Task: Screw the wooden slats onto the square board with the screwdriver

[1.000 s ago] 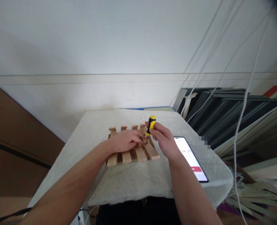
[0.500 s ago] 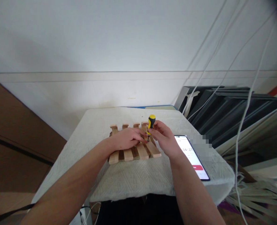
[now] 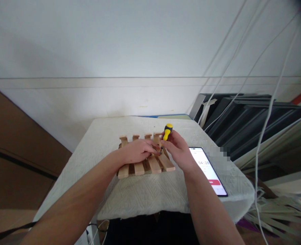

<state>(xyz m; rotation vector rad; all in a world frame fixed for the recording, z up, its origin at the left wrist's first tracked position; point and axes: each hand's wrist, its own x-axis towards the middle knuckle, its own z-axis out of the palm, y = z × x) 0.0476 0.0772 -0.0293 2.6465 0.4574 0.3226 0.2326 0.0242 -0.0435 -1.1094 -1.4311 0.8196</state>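
A small wooden slatted rack (image 3: 139, 168) lies on the cloth-covered table, its pale slats crossing darker wood beneath. Across its middle rests my left hand (image 3: 137, 150), fingers stretched to the right over the slats, with fingertips close to the screwdriver's tip. My right hand (image 3: 177, 148) is closed around a stubby yellow-and-black screwdriver (image 3: 167, 131). The tool leans with its handle up and to the right, its bit pointing down at the rightmost slat. A small dark spot shows at the tip, too small to make out as a screw.
A phone (image 3: 211, 177) with a running timer lies right of the rack, under my right forearm. The white tablecloth (image 3: 140, 197) hangs over the front edge. Dark panels (image 3: 252, 119) lean at the right, and white cables (image 3: 265, 132) hang there. A wall stands behind.
The screwdriver's handle has tipped to the right, and my right hand's fingers have shifted around it. My left hand and the rack stay in place. The timer advanced one second.
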